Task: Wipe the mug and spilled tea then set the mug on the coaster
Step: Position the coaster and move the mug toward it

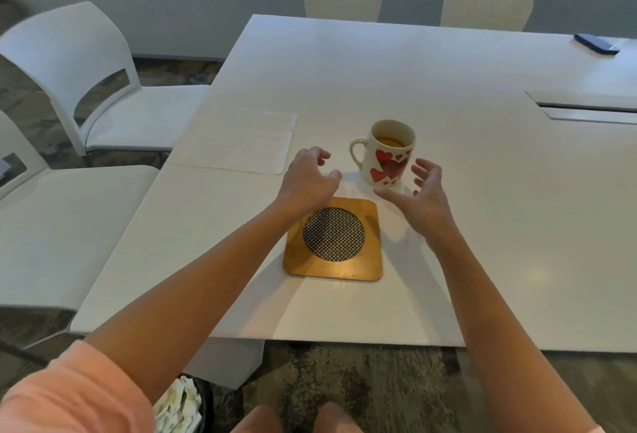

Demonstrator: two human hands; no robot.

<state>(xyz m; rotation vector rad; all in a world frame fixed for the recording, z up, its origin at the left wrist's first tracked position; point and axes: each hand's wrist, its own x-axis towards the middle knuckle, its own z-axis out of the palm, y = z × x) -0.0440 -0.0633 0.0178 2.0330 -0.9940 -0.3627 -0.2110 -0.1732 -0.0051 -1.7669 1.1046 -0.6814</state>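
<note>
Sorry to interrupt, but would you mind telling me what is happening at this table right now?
A person is reaching both bare hands toward a heart-patterned mug of tea that stands on the white table, just beyond a wooden coaster. The left hand and right hand are open on either side of the mug, touching nothing. A white napkin lies flat and untouched to the left. The mug is not on the coaster yet, and any spill is hard to make out.
</note>
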